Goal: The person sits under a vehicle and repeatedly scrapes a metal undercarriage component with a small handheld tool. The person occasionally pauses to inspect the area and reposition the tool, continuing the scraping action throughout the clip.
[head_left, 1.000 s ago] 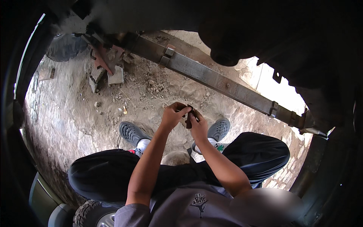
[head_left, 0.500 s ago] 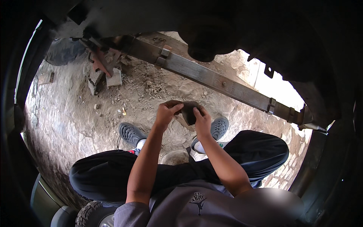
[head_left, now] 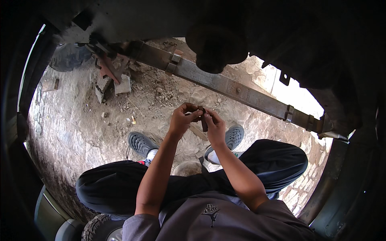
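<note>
My left hand [head_left: 183,120] and my right hand [head_left: 214,127] meet over the ground between my feet. Pinched between their fingers is a small dark brown sheet [head_left: 205,125], like a piece of sandpaper, seen narrow as if folded or turned edge-on. Its upper end shows between the two sets of fingertips, while a strip hangs down beside my right thumb. The fingers hide the rest. Below the hands, a flat light-brown strip [head_left: 198,133] lies on the ground close to my right shoe [head_left: 234,136].
A long metal leaf spring [head_left: 225,85] with clamps slants across beyond my hands, under dark vehicle parts [head_left: 211,52]. Broken blocks [head_left: 122,85] and a reddish metal bracket [head_left: 107,68] are at far left. A tyre [head_left: 94,227] is at lower left. A round pale object [head_left: 187,168] sits between my legs.
The sheet showed a broad flat face before; now it appears much narrower between my fingers. My hands have drawn closer together, and the view has shifted slightly.
</note>
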### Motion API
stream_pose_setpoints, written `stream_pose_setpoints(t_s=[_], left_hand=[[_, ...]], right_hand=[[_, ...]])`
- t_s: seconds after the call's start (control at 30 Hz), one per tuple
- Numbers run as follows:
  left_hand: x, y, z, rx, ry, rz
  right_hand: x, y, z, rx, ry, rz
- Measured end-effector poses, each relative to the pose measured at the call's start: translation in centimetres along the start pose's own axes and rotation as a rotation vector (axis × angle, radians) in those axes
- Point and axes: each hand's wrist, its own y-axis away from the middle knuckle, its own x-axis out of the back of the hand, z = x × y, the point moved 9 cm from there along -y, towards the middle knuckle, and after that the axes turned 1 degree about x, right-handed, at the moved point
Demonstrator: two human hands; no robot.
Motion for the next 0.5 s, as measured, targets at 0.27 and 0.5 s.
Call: stream_pose_setpoints(t_s=[0.27,0.5], left_hand=[[1.3,-0.3,0.8,-0.011,-0.047,0.089],[1.4,-0.3,3.7,-0.164,-0.037,0.069]], right_hand=[[-1.8,0.1,-2.1,0.063,0.07,-0.131],[-2.2,-1.0,-4.7,0.019,0.219,-0.331]])
